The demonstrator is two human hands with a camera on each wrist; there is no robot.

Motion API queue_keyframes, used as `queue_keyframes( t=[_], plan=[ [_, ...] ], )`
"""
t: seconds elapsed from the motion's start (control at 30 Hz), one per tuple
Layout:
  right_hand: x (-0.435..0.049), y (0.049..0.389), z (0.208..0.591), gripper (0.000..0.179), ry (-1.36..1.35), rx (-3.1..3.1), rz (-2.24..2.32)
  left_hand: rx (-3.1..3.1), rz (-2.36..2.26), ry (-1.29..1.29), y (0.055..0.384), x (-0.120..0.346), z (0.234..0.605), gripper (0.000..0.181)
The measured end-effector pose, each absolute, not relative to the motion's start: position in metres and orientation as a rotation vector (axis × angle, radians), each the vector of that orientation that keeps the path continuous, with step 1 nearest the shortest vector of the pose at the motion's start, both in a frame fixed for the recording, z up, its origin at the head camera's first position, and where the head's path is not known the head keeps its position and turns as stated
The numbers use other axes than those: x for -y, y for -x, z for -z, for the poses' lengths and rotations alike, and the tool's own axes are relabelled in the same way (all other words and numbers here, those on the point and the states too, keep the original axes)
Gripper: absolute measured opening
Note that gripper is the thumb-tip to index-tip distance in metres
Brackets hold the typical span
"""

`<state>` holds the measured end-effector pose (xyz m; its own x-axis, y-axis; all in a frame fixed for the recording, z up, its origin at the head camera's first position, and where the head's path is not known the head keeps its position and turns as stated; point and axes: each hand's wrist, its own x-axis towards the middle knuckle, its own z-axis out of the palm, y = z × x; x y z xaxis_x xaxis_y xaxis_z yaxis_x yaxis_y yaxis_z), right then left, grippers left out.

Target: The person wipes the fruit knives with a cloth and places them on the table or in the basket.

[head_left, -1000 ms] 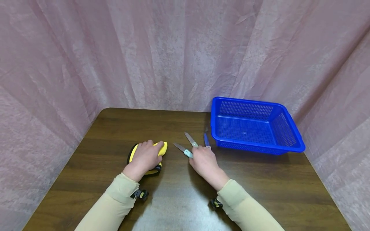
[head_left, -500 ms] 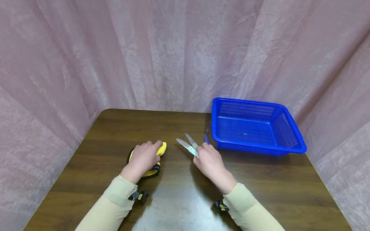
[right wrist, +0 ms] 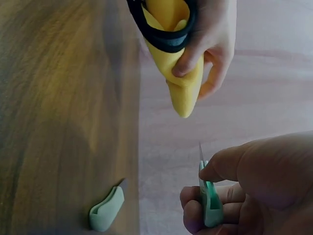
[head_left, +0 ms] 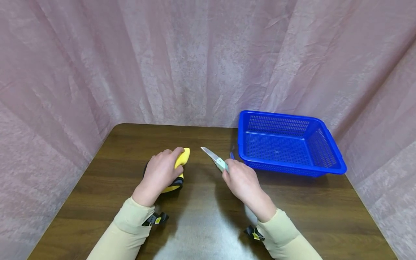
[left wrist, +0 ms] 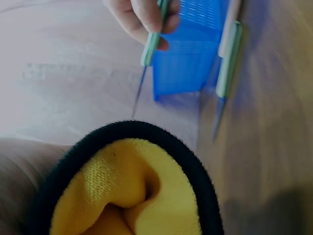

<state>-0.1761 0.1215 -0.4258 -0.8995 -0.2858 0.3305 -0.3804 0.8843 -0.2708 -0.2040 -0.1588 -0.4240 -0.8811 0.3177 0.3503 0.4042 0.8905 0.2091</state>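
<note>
My left hand grips a yellow cloth item with a black-edged opening, perhaps a glove. In the left wrist view that opening faces the camera, showing creased yellow lining. My right hand pinches a folding knife by its mint-green handle, the blade out and pointing forward and left. The hands are apart. A second mint-green folding knife lies on the table below the right hand. Beside it, a knife with a pale pinkish handle is partly hidden; its blue blade shows past my right fingers.
A blue plastic basket with perforated walls stands at the back right of the brown wooden table. Nothing lies in it. Pink curtains hang behind the table and along both sides.
My right hand has lifted the mint-green knife off the table and drawn it rightward and slightly nearer. My left hand has raised the yellow cloth item a little.
</note>
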Motion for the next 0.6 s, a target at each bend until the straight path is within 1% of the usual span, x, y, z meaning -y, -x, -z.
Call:
queue_keyframes(
  t=[0.3,0.6],
  plan=[
    [-0.126,0.178,0.420,0.014,-0.476,2.667,-0.521,2.692,0.445,0.541,0.203,0.144,0.403,0.052],
    [-0.127,0.179,0.420,0.015,-0.458,2.634,-0.584,2.607,0.440,0.610,0.199,0.125,0.394,0.052]
  ],
)
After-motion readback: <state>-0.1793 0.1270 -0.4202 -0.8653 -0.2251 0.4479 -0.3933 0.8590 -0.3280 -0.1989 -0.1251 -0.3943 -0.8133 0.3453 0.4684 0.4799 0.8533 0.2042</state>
